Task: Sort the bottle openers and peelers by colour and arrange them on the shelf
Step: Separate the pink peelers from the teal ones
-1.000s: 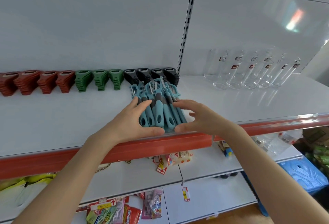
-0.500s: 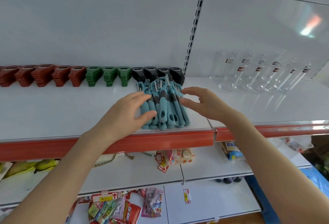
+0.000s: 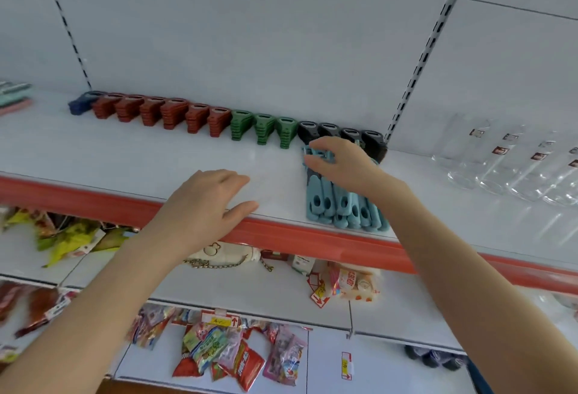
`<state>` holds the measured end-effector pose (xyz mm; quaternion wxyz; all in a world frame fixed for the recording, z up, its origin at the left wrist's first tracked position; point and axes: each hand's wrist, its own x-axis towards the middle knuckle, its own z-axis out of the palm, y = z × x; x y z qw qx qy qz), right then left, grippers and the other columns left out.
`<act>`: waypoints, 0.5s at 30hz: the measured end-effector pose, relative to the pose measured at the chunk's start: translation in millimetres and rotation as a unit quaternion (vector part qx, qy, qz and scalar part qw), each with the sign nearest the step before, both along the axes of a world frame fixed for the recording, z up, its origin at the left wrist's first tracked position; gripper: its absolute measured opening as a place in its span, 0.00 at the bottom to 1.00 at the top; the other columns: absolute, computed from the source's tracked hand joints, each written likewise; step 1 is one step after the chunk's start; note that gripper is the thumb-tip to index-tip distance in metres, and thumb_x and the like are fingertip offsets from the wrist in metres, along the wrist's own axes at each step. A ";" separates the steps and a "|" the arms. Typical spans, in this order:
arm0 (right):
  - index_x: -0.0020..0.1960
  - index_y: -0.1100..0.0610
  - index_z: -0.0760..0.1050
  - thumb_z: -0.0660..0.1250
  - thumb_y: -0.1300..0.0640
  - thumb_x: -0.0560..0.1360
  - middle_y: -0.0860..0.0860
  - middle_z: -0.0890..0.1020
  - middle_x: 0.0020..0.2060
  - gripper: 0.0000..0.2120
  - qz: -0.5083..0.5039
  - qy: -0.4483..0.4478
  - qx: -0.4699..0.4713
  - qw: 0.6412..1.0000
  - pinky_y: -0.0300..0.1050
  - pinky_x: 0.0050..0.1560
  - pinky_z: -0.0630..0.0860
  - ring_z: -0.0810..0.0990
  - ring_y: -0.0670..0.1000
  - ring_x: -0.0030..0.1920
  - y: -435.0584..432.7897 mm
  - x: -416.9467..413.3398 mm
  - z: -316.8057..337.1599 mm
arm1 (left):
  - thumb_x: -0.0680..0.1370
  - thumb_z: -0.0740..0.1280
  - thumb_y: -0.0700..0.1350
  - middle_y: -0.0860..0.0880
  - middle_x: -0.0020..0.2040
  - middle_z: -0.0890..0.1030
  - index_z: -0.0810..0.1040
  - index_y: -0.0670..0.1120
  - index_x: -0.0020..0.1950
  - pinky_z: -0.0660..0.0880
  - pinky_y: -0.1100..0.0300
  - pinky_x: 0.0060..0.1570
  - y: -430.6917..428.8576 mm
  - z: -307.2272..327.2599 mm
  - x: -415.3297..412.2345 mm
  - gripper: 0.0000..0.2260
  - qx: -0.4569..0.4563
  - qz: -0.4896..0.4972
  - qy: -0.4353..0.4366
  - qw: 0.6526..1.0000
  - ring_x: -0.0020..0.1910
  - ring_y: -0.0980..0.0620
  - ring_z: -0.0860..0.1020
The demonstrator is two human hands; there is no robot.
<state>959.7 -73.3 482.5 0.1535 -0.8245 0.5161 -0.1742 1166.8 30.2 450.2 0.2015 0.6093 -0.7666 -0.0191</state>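
1. Head view: my left hand [image 3: 209,202] lies palm down on the white shelf [image 3: 150,159], well to the left of the teal peelers [image 3: 341,202]. Its fingers are relaxed and spread, and it holds nothing.
2. My right hand [image 3: 342,163] is on the far end of the teal peelers, fingers and thumb curled round their blade heads.
3. The teal peelers lie in a tight bundle, side by side. Their handle ends sit near the shelf's red front strip [image 3: 93,199].
4. Just behind the teal peelers, against the back panel, stand the black bottle openers [image 3: 331,132].
5. Left of the peelers along that back row come the green bottle openers [image 3: 262,129], then the red bottle openers [image 3: 162,112], then one navy bottle opener [image 3: 82,103] at the far end.
6. Well to the right of the peelers stand clear glasses [image 3: 516,165].
7. Below the peelers, on a lower shelf, lie snack packets [image 3: 240,359].
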 end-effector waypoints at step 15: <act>0.69 0.56 0.67 0.60 0.48 0.78 0.50 0.68 0.70 0.22 0.083 0.020 -0.003 0.996 0.42 0.66 0.61 0.66 0.50 0.70 17.5 224.6 -6.1 | 0.74 0.67 0.52 0.40 0.58 0.79 0.76 0.39 0.62 0.70 0.46 0.59 51.7 -2.9 207.9 0.21 -0.060 0.087 -0.056 0.993 0.56 0.41 0.77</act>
